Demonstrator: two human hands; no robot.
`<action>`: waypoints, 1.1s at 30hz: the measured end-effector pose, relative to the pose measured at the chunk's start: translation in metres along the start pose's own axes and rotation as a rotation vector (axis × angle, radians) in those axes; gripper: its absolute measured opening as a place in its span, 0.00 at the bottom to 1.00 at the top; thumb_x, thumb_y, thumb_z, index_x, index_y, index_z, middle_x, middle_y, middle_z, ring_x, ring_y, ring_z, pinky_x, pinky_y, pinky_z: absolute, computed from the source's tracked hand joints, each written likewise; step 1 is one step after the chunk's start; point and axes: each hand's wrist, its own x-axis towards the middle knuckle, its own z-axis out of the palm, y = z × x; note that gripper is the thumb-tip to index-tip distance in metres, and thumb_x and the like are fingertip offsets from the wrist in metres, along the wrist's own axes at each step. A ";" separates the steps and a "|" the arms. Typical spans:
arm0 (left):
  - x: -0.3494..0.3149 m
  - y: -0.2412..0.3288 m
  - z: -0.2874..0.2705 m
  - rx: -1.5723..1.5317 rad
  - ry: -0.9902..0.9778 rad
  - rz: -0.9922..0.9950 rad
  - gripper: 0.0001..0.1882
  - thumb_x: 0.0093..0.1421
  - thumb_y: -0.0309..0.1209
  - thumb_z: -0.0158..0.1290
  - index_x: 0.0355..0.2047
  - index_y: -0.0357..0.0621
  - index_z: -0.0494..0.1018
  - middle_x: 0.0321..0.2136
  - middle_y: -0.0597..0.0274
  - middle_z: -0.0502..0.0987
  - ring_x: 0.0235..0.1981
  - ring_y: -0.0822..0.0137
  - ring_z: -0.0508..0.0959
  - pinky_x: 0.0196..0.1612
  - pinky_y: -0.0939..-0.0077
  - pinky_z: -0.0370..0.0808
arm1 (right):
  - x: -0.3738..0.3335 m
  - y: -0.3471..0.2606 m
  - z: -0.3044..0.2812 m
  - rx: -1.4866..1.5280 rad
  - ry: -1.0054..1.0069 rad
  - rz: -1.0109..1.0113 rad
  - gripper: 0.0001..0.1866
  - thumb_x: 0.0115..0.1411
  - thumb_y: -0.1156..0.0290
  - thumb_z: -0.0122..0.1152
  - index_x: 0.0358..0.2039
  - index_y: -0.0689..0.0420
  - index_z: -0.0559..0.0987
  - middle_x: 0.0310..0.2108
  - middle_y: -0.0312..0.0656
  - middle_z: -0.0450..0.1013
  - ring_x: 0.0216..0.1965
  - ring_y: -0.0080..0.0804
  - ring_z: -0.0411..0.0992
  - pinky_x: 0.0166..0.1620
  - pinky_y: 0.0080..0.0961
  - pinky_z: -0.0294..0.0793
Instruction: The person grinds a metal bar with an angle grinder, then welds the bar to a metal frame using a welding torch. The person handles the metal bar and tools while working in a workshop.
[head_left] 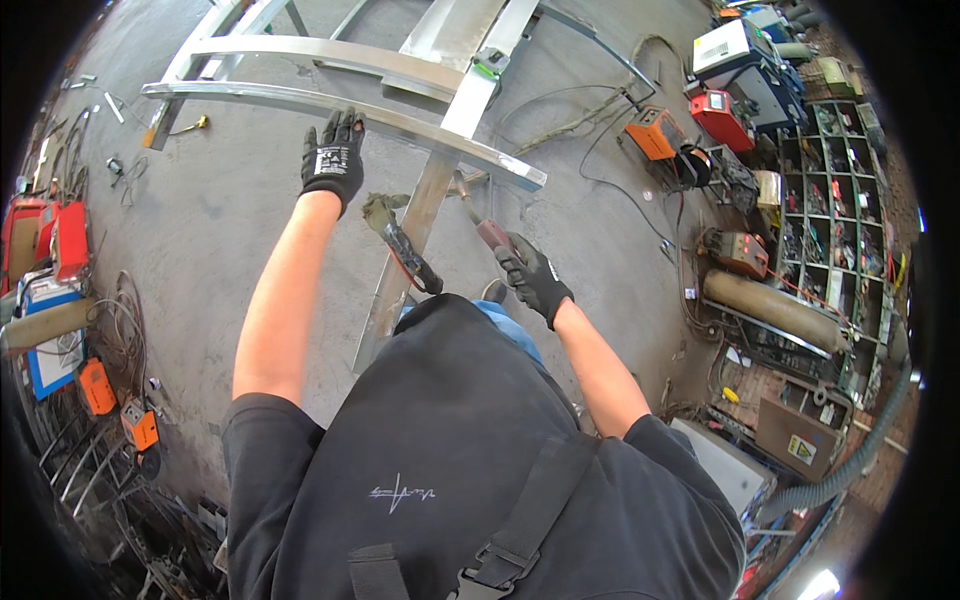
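A silver metal frame of rectangular tubes lies in front of me, with a long crosswise tube [400, 122] nearest. My left hand [335, 160], in a black glove, has its fingers stretched out; the fingertips reach that tube's near edge. In a black glove too, my right hand [535, 280] is closed round the dark red grip of what looks like a hammer [492, 235]. Its thin metal shaft points forward to the lengthwise tube [425, 205], and its head is partly hard to make out. Left of that tube lies a dark-handled tool [402, 245], kind unclear.
A green and silver tape measure [490, 62] rests on the frame. On the right are orange [652, 133] and red [722, 118] machines, trailing cables, a gas cylinder [770, 310] and a compartmented rack [835, 200]. Red boxes [70, 240] and coiled cable [120, 320] are at left.
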 end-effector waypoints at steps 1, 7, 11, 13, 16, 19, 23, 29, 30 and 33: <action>0.001 -0.006 0.003 -0.043 0.012 0.039 0.35 0.66 0.32 0.41 0.74 0.56 0.51 0.76 0.68 0.44 0.76 0.64 0.46 0.73 0.46 0.45 | -0.002 -0.002 0.003 0.005 0.009 0.019 0.37 0.64 0.35 0.51 0.58 0.56 0.71 0.45 0.51 0.76 0.46 0.43 0.74 0.50 0.36 0.71; 0.016 -0.028 0.016 -0.002 0.113 0.162 0.35 0.65 0.26 0.39 0.73 0.56 0.53 0.76 0.67 0.45 0.75 0.63 0.47 0.73 0.48 0.48 | 0.002 -0.010 0.021 0.072 0.155 -0.034 0.26 0.66 0.47 0.58 0.57 0.50 0.73 0.24 0.22 0.60 0.20 0.10 0.56 0.20 0.16 0.55; 0.020 -0.029 0.010 -0.027 0.084 0.199 0.34 0.64 0.25 0.39 0.72 0.56 0.57 0.74 0.64 0.50 0.71 0.59 0.58 0.71 0.54 0.56 | 0.005 -0.008 0.026 0.183 0.141 -0.041 0.27 0.66 0.46 0.60 0.57 0.50 0.73 0.25 0.23 0.62 0.21 0.12 0.58 0.21 0.17 0.57; 0.021 -0.026 0.001 -0.104 0.027 0.164 0.33 0.64 0.26 0.40 0.71 0.56 0.58 0.73 0.63 0.54 0.66 0.55 0.67 0.67 0.55 0.64 | 0.004 -0.007 0.028 0.131 0.163 -0.036 0.28 0.65 0.45 0.60 0.57 0.50 0.73 0.25 0.24 0.63 0.21 0.13 0.58 0.22 0.17 0.58; 0.026 -0.021 -0.014 -0.196 -0.102 0.088 0.32 0.64 0.28 0.41 0.70 0.56 0.60 0.70 0.60 0.60 0.57 0.52 0.77 0.58 0.54 0.74 | 0.003 -0.005 0.031 0.019 0.237 -0.037 0.29 0.65 0.44 0.59 0.57 0.50 0.73 0.25 0.26 0.64 0.22 0.15 0.59 0.23 0.19 0.60; 0.034 -0.017 -0.024 -0.242 -0.093 0.027 0.28 0.64 0.29 0.43 0.66 0.56 0.66 0.60 0.56 0.74 0.53 0.51 0.80 0.55 0.52 0.76 | 0.005 -0.005 0.035 0.033 0.267 -0.024 0.29 0.65 0.43 0.58 0.56 0.51 0.73 0.25 0.28 0.65 0.23 0.17 0.61 0.24 0.21 0.62; 0.041 -0.013 -0.021 -0.218 0.029 0.086 0.21 0.65 0.31 0.43 0.58 0.51 0.73 0.53 0.53 0.79 0.53 0.51 0.80 0.54 0.53 0.77 | 0.005 -0.007 0.036 -0.056 0.296 -0.021 0.30 0.65 0.42 0.57 0.56 0.52 0.74 0.25 0.31 0.66 0.23 0.19 0.62 0.25 0.23 0.63; 0.041 -0.013 -0.008 -0.149 0.123 0.134 0.21 0.66 0.32 0.42 0.57 0.48 0.73 0.54 0.53 0.78 0.54 0.53 0.79 0.55 0.54 0.76 | 0.005 -0.014 0.033 -0.051 0.274 -0.023 0.32 0.64 0.41 0.58 0.57 0.55 0.73 0.26 0.32 0.68 0.24 0.19 0.63 0.27 0.23 0.64; 0.040 -0.013 -0.008 -0.139 0.130 0.137 0.21 0.66 0.32 0.41 0.57 0.48 0.73 0.54 0.53 0.78 0.54 0.53 0.79 0.55 0.54 0.76 | 0.005 -0.016 0.032 -0.068 0.280 -0.009 0.33 0.64 0.41 0.58 0.57 0.56 0.73 0.26 0.33 0.68 0.24 0.20 0.63 0.27 0.23 0.64; 0.043 -0.013 -0.013 -0.141 0.062 0.127 0.21 0.68 0.33 0.40 0.58 0.48 0.73 0.55 0.54 0.77 0.55 0.53 0.79 0.56 0.54 0.76 | 0.003 -0.020 0.032 0.019 0.244 -0.019 0.33 0.64 0.41 0.58 0.57 0.56 0.73 0.26 0.32 0.68 0.24 0.20 0.63 0.27 0.23 0.64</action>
